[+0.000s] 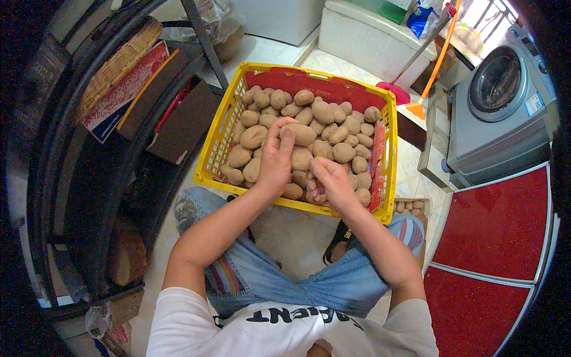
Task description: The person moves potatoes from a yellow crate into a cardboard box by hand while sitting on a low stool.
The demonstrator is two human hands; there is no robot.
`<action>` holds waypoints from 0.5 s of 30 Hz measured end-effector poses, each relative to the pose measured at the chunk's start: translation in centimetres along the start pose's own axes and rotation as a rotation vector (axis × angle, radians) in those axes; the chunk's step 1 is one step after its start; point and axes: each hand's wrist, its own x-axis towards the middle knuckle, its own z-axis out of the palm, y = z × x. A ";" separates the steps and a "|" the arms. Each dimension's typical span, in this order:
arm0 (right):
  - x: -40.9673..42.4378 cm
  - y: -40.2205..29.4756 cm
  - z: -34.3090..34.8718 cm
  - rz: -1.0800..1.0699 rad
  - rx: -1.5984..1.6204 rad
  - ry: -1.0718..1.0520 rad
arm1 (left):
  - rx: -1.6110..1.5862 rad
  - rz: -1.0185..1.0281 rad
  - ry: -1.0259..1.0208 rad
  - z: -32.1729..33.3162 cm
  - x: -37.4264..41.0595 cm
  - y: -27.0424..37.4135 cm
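Note:
A yellow plastic crate (392,151) full of loose brown potatoes (344,152) stands before me, in front of my knees. Over the potatoes, my left hand (277,154) grips an oblong potato (302,134), with the thumb on top and the fingers behind it. Just right of it hovers my right hand (331,182), its fingers curled inward above the front part of the crate. Whether those fingers pinch something small cannot be made out. Red printed sheeting (308,80) lines the crate's far and right sides.
Left of the crate rises a black shelf rack with a woven basket (122,67) and boxes. A broom (415,116), a washing machine (495,98) and red cabinet doors (495,218) stand at the right. More potatoes (408,206) lie in a box by my right knee.

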 end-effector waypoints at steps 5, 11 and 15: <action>0.1 1.2 0.1 -0.013 0.164 0.006 | 0.311 0.162 0.028 0.1 -0.5 0.0; 0.2 1.7 0.6 -0.025 0.122 0.087 | 0.367 0.203 0.012 0.0 -1.0 -0.4; 0.9 2.9 0.2 -0.152 -0.079 0.186 | 0.410 0.194 0.022 -0.2 -1.1 -1.1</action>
